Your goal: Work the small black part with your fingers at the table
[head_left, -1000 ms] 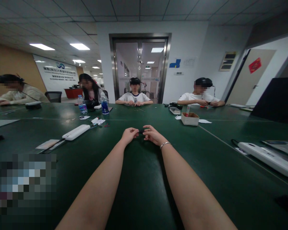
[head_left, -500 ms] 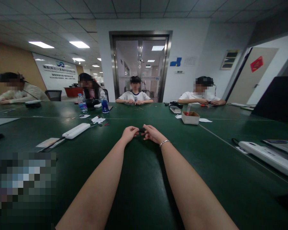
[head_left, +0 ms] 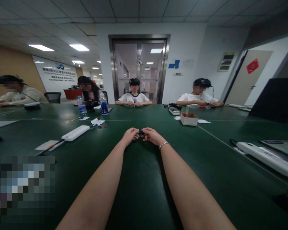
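Both my arms reach straight out over the dark green table. My left hand and my right hand meet at the middle of the table, fingers curled in a pinch. Between the fingertips sits a small black object, held from both sides; it is too small to name. A thin bracelet circles my right wrist.
A white power strip lies to the left, another at the right. A small cardboard box, water bottles and paper scraps sit farther back. Several people sit along the far and left sides. A dark laptop lid stands right.
My hands have stayed together on the small black object, with the fingertips drawn a little closer. The view has shifted slightly.
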`<state>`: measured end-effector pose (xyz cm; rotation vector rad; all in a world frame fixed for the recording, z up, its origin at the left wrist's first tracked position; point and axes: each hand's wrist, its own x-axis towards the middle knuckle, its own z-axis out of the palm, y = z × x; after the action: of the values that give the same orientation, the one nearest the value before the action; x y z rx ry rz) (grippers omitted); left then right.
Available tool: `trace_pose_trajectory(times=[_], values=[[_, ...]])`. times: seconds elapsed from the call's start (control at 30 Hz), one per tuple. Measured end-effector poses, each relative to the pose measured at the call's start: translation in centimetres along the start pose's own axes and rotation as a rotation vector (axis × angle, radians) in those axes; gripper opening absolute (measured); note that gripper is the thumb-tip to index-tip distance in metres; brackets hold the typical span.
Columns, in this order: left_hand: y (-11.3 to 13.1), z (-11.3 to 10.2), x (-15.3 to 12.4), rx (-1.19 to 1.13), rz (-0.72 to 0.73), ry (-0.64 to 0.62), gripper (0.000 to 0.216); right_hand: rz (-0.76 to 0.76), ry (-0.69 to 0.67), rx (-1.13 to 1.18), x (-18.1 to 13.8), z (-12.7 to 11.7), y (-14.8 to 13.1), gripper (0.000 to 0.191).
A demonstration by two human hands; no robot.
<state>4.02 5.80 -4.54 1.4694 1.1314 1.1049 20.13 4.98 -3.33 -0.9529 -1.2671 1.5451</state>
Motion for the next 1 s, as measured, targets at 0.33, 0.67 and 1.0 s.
trace_pose_trajectory(times=[0.33,0.67,1.0], values=[[-0.56,-0.1,0.07,0.299,0.077,-0.014,0.045,0.001,-0.031,0.013,0.18,-0.3,0.25,0.006],[-0.82,-0.06,0.34,0.318,0.105,-0.049,0.051,0.002,-0.016,0.039,0.35,-0.36,0.37,0.011],[0.05,0.17,-0.58,0.202,0.078,0.056,0.026,0.0,-0.019,0.025,0.35,-0.41,0.37,0.011]])
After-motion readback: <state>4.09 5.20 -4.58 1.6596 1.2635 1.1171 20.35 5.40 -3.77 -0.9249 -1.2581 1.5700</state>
